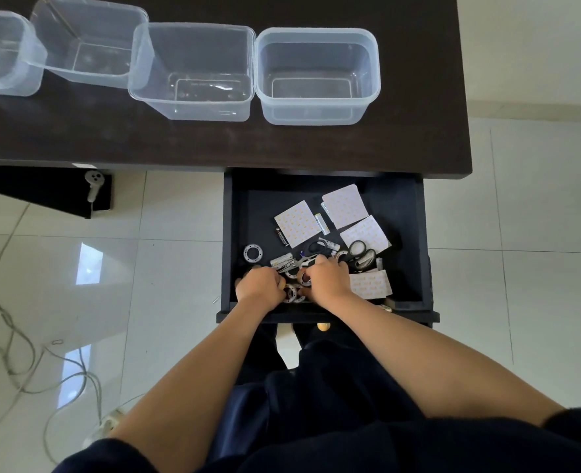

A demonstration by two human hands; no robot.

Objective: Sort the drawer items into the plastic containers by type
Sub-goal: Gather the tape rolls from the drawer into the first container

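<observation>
Down in the open drawer [229,240], both of your hands are buried in the clutter near the front edge. Your left hand [260,283] is curled over the small tape rolls [291,293], though whether it actually grips one I cannot tell. Your right hand [328,276] is curled too, fingertips among the scissors [362,254] and a roll, and its hold is just as hidden. Batteries [321,223] and paper squares [345,206] lie farther back, and one tape ring [252,251] sits apart at the left.

Up on the counter [214,141] the four plastic containers [318,76] stand in a row, and none appears to hold a drawer item yet, so sorting looks barely begun.

Your main risk is grabbing mixed types in one handful, since rolls, scissors and batteries overlap where you are reaching. Loose rolls could also slip from a crowded grip on the lift up over the drawer front and land on the floor. Scissor blades under your right hand could snag a finger
</observation>
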